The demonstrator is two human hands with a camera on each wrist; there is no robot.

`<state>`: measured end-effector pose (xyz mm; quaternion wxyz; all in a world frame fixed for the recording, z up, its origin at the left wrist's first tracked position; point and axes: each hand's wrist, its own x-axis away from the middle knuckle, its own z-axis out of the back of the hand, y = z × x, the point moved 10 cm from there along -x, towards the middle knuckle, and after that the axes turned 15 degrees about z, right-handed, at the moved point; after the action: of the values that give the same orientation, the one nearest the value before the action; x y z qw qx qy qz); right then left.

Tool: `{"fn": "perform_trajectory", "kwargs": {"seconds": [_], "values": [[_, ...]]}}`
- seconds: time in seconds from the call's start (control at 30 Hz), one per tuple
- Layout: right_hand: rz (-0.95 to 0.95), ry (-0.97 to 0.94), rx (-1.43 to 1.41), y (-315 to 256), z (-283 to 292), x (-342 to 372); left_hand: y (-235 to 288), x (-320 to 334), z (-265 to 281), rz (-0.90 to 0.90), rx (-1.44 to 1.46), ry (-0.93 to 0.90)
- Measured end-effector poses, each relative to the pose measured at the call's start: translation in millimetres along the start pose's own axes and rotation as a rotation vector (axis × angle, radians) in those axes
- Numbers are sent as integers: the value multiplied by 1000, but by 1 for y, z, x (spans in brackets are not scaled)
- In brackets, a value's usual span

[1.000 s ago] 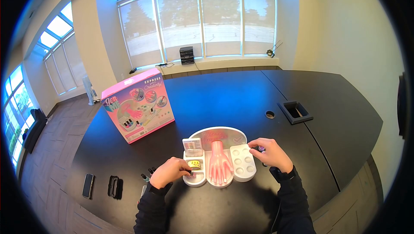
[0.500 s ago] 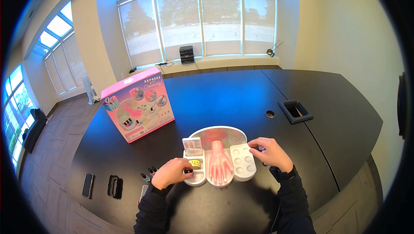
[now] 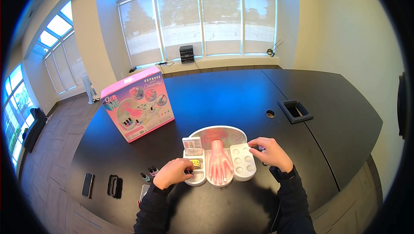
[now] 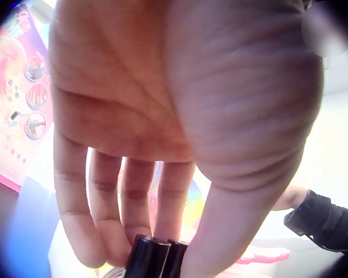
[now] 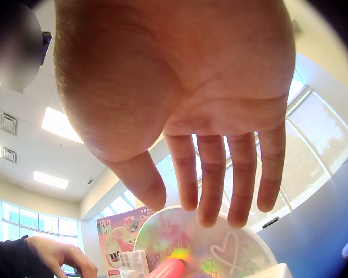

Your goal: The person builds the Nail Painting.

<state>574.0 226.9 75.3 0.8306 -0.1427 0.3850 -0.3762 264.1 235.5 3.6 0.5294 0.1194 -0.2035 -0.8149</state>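
My left hand (image 3: 174, 173) pinches two black-capped nail polish bottles (image 4: 147, 257) between thumb and fingers, over the left side of a white toy manicure station. In the head view the black caps (image 3: 188, 172) show at the fingertips, by the front left compartment (image 3: 198, 177). Just behind them, a yellow patterned roll (image 3: 196, 163) sits in the middle compartment. A pink model hand (image 3: 219, 165) lies at the station's centre. My right hand (image 3: 272, 154) holds nothing, its fingers relaxed, fingertips at the edge of the right-hand tray (image 3: 244, 174) with round wells.
A pink product box (image 3: 140, 109) stands at the back left. More small bottles (image 3: 149, 173) are beside my left wrist. A phone (image 3: 88, 185) and a black case (image 3: 114, 186) lie farther left. A purple item (image 3: 261, 148) shows behind my right hand. The table has a square opening (image 3: 296, 112).
My left hand has shifted slightly to the right with the bottles, uncovering more of the small bottles beside its wrist. My right hand has stayed in place.
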Motion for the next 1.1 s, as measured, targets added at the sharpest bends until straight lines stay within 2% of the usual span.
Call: {"fn": "perform_trajectory", "kwargs": {"seconds": [0.57, 0.63, 1.1], "values": [[41, 25, 7, 0, 1, 0, -7, -1, -4, 35, -64, 8], [-9, -3, -3, 0, 0, 0, -4, 0, -2, 44, -75, 13], [-7, 4, -9, -1, 1, 0, -8, -3, -8, 40, -89, 27]]}}
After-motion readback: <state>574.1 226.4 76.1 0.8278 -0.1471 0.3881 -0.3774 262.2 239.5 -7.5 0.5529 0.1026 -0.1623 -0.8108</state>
